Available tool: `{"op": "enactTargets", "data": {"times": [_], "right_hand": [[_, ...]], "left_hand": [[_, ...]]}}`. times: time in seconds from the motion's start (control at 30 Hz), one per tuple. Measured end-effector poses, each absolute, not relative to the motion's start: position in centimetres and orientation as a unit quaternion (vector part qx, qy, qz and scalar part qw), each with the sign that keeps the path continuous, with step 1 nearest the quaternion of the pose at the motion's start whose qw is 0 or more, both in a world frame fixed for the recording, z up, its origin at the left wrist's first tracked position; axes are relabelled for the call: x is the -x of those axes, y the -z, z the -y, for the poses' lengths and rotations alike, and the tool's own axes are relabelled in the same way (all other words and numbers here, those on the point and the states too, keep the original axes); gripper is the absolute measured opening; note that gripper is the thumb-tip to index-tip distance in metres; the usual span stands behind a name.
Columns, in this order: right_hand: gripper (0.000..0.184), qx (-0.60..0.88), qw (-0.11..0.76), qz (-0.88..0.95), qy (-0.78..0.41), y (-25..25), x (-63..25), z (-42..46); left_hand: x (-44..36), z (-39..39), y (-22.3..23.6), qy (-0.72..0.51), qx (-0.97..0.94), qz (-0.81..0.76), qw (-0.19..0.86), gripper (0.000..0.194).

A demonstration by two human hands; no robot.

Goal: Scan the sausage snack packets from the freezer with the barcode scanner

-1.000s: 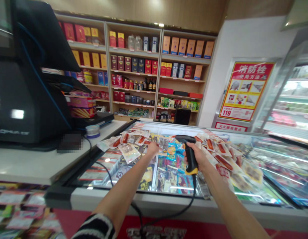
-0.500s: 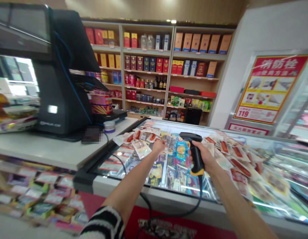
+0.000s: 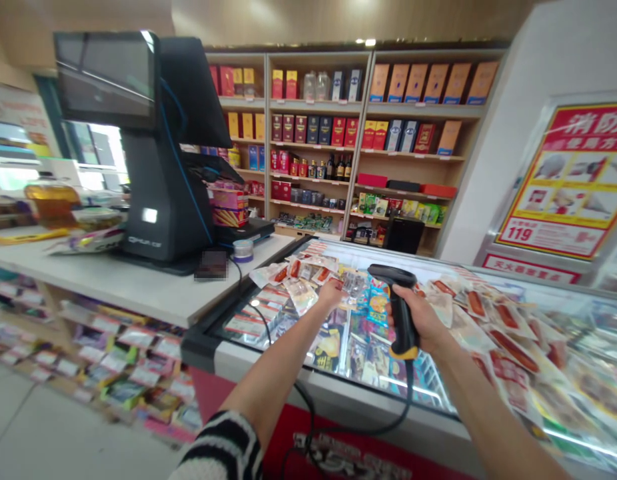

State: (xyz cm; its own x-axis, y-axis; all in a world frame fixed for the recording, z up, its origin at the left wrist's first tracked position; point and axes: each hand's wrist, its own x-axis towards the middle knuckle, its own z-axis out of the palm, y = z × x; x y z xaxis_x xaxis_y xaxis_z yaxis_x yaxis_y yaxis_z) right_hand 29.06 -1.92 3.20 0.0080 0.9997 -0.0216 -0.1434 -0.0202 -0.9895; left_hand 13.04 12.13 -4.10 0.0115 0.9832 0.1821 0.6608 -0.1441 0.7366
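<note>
My right hand (image 3: 422,319) grips a black and yellow barcode scanner (image 3: 402,313) by its handle, with the scanner's head pointing left above the glass top of a freezer (image 3: 248,333). My left hand (image 3: 332,293) is closed at the edge of a clear snack packet (image 3: 355,285); its fingertips are partly hidden. Several vacuum-packed sausages (image 3: 294,269) lie on the glass just beyond and left of my left hand. A blue snack packet (image 3: 378,301) lies between the two hands. More packed sausages (image 3: 511,347) are spread to the right of my right hand.
A white counter (image 3: 178,297) at left carries a checkout terminal (image 3: 163,193) and a small round tub (image 3: 243,251). The scanner's cable (image 3: 406,407) loops down over the freezer front. Shelves of boxes (image 3: 316,130) stand behind, and a red poster (image 3: 568,173) hangs at right.
The view has turned left, so everything sits farther right in the picture. My hands keep about the same place over the freezer, the right one still gripping the scanner.
</note>
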Motion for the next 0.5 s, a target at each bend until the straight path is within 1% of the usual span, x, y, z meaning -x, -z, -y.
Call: {"op": "enactTargets", "data": {"times": [0.17, 0.37, 0.5], "right_hand": [[0.025, 0.466, 0.531, 0.447, -0.548, -3.7, -29.1, 2.5], [0.024, 0.471, 0.533, 0.437, -0.551, -3.7, -29.1, 2.8], [0.023, 0.497, 0.556, 0.437, -0.502, -3.8, -30.2, 2.7]], "left_hand": [[-13.1, -12.2, 4.3, -0.390, -0.658, -0.601, 0.232, 0.016], [-13.7, -12.0, 4.7, -0.408, -0.645, -0.602, 0.234, 0.014], [-12.8, -11.6, 4.0, -0.427, -0.619, -0.622, 0.218, 0.016]]}}
